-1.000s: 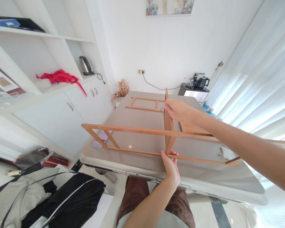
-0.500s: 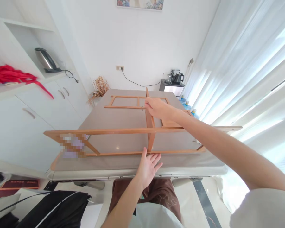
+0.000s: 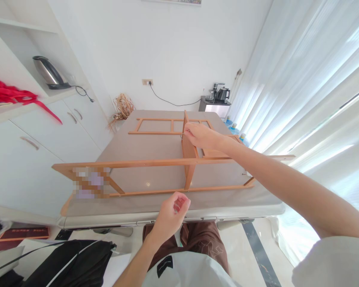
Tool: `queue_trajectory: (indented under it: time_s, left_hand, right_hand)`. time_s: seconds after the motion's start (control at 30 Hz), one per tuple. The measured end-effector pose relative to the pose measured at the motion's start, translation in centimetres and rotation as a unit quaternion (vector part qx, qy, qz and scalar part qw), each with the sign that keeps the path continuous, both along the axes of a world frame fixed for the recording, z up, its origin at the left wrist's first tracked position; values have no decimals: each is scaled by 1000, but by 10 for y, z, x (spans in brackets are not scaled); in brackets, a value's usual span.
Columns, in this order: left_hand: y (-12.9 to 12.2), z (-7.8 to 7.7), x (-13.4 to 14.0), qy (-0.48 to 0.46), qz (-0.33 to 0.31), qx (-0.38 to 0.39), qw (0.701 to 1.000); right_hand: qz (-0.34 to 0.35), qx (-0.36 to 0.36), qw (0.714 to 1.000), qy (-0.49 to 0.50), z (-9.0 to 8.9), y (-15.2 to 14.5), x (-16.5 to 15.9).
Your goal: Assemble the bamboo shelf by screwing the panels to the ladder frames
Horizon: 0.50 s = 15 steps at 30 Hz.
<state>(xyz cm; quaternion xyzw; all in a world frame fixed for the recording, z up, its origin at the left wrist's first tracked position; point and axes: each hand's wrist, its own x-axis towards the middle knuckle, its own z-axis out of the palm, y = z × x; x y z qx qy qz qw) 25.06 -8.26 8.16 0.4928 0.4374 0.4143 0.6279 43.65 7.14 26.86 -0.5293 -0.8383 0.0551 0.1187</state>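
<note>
A wooden frame [image 3: 143, 162] of slats stands on edge along the near side of a table [image 3: 143, 147]. A wooden crosspiece [image 3: 189, 149] joins it and runs toward the back. My right hand [image 3: 199, 135] is closed in a pinch at the far part of this crosspiece. A thin, bent metal hex key [image 3: 182, 136] shows at its fingertips; the rest of it is hidden by the fingers. My left hand [image 3: 170, 215] hovers in front of the frame's lower rail, apart from it. Its fingers are curled to the thumb, and I see nothing in them.
A flat slatted frame [image 3: 155, 133] and a wooden panel [image 3: 217, 153] lie farther back on the table. A small screw-like piece [image 3: 244, 173] is at the right. White cabinets [image 3: 54, 131] stand left, a curtain [image 3: 302, 99] hangs right, and a black bag [image 3: 68, 263] is at lower left.
My left hand has drawn back from the lower rail, moved slightly left, and its outstretched fingers have curled closed. My right hand stays at the crosspiece. The view has shifted slightly.
</note>
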Motion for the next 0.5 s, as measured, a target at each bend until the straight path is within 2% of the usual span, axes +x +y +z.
queue_trajectory:
  time_s: [0.03,0.1,0.17,0.23,0.3,0.37,0.43,0.5]
  left_hand:
    - [-2,11,-8,56,-14,68,996]
    - [-3,37,-24,143,-43,207,967]
    - [4,70,-39,155,-41,318,935]
    - [18,106,-49,145,-22,380,913]
    - [38,138,-52,162,-21,406,899]
    - [59,161,-48,199,-65,411,887]
    - [79,174,-38,208,-111,393,889]
    - [95,176,-26,201,-133,373,896]
  right_hand:
    - [3,-1,1000,1,-1,1,0]
    - [11,0,1000,7,-3,4,-1]
    - [17,2,1000,15,-5,5,-3]
    - [17,3,1000,22,-6,6,-4]
    - [13,3,1000,28,-7,6,-3]
    - [9,3,999,32,-7,5,-2]
    - [3,1,999,37,-7,3,-2]
    - [-3,-2,999,41,-6,0,-2]
